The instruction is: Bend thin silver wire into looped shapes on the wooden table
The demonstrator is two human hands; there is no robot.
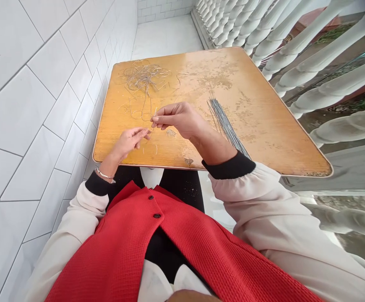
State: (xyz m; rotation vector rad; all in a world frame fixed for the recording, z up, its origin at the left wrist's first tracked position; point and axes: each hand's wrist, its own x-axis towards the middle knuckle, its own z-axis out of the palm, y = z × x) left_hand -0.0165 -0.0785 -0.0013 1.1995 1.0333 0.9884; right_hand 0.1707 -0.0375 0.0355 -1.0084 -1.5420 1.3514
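My right hand (176, 118) is closed in a pinch above the table's near left part, with a thin wire (155, 110) between thumb and fingers. Just below and left of it is my left hand (129, 142), its thumb and fingers drawn together close to the wire's lower end. Whether anything is between those left fingertips is too fine to make out. Beyond the hands lies a loose tangle of thin wire (146, 77), with strands trailing toward me. A bundle of straight grey wires (228, 126) rests to the right, partly behind my right forearm.
The worn wooden table (264, 126) has patches of peeled surface. Short wire bits (156, 149) lie near its front edge. A white tiled wall (34, 109) runs along the left, and a white balustrade (298, 69) along the right.
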